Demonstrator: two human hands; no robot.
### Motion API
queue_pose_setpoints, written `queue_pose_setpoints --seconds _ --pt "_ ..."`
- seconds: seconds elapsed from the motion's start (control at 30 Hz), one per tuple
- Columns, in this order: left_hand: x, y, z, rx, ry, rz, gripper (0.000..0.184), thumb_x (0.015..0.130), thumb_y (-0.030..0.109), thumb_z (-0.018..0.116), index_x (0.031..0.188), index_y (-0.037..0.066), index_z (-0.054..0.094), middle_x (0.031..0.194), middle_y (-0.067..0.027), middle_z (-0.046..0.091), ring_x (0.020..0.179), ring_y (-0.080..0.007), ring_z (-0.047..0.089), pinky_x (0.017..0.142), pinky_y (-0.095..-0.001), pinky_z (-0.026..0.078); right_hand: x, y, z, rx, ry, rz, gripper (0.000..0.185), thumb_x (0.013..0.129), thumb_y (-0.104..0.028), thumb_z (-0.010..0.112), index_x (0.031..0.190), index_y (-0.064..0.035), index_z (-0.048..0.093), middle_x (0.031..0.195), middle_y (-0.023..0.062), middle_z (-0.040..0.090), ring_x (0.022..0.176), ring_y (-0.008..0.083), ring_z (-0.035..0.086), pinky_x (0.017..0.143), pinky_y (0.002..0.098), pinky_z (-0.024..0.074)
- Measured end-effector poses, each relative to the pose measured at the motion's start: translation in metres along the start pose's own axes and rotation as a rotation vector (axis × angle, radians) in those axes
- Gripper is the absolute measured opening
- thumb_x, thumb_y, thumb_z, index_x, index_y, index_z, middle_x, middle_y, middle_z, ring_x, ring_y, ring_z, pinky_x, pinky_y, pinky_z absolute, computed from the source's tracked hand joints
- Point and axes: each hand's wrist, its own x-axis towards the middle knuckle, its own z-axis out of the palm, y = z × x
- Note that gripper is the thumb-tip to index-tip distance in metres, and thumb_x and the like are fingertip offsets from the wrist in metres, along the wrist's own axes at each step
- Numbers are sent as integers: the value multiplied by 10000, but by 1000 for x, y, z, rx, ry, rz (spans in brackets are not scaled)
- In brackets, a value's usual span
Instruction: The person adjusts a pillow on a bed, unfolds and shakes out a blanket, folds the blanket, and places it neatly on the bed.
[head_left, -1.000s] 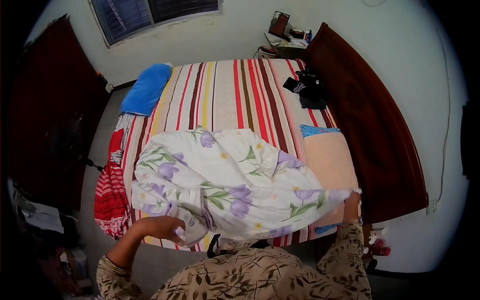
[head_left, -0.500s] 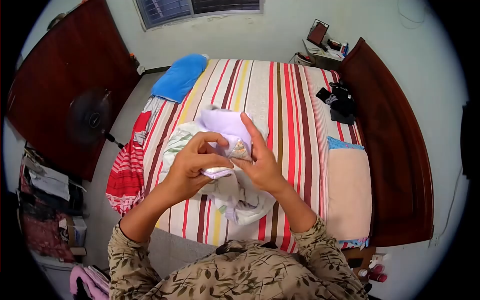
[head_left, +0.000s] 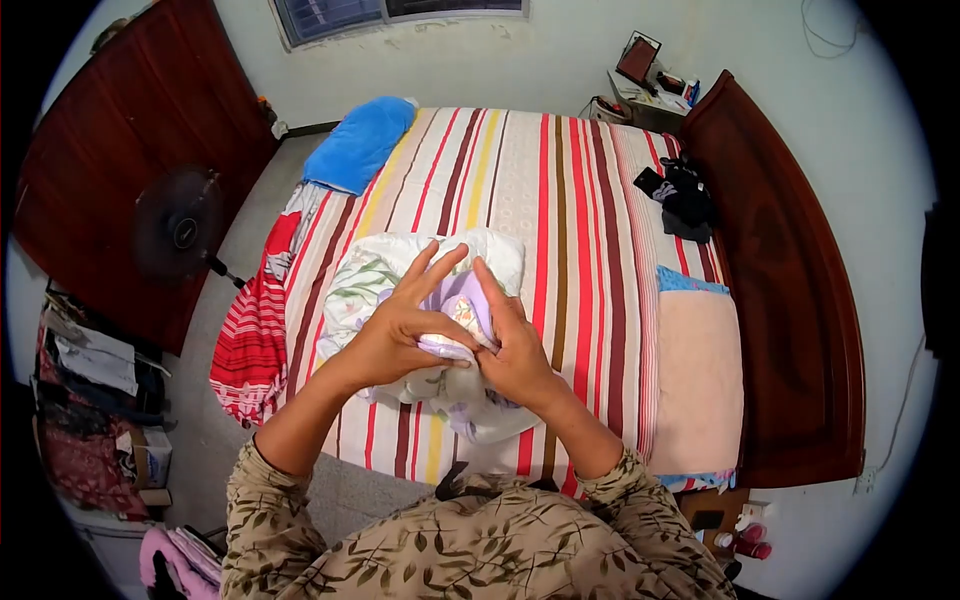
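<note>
Both hands are on a lilac cloth [head_left: 468, 290] with a small floral-patterned part, bunched over the middle of the bed. My left hand [head_left: 405, 328] pinches a fold of it low down between thumb and fingers, while other fingers stretch upward. On the opposite side, my right hand [head_left: 520, 352] grips its edge, thumb inward and fingers pointing up. The two hands nearly touch at the lower fold. Beneath them lies a puffy white bundle [head_left: 350, 285] with green leaf print, partly hidden by my hands and forearms. Whether the lilac cloth is joined to the bundle I cannot tell.
A striped bedspread [head_left: 620, 330] covers the bed. A blue folded cloth [head_left: 360, 145], red fabric [head_left: 250, 350], a peach pillow [head_left: 698, 385] and black items [head_left: 688, 205] lie around its edges. A fan [head_left: 185, 230] stands left; the dark headboard [head_left: 790, 300] rises right.
The lilac cloth has come down and is more gathered. My hands have drawn closer together, and my left fingers have straightened upward. More of the white bundle shows behind.
</note>
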Motion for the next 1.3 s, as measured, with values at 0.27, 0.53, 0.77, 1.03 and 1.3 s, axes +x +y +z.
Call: queue_pose_setpoints --seconds 0.27,0.53,0.77,1.03,1.3 --pt "2 -21 1 -237 -201 -139 303 625 87 790 911 151 712 1006 -39 524 975 -191 511 878 -287 402 -1 2 3 266 16 42 733 717 111 414 1406 -43 218 1411 196 305 1298 303 330 1046 348 287" --pt "9 -39 -5 -192 177 -379 155 759 -17 648 904 38 650 906 -13 609 879 -106 548 773 -235 427 -39 76 -21 182 358 245 321 816 -67 583 1128 -10 531 879 66 652 770 146 609 732 267 478" --pt "48 -17 -69 -34 384 -317 122 801 88 645 918 52 649 899 6 603 825 -81 538 758 -207 410 -206 267 57 209 -385 723 280 838 -79 548 1115 -49 567 995 93 642 897 160 600 795 281 468" --pt "93 34 -214 167 552 -210 334 840 239 628 1111 47 593 1045 -65 614 907 -162 602 839 -272 458 -206 299 135 -112 -629 1003 785 780 -252 615 1399 -44 179 1444 231 176 1351 337 161 1103 393 178" --pt "104 123 -299 822 697 -185 455 921 270 476 1244 -47 441 1272 -223 441 1113 -371 480 843 -485 493 -180 310 85 -789 -525 586 911 660 -256 736 1388 -75 220 1307 205 396 1205 324 402 984 419 348"
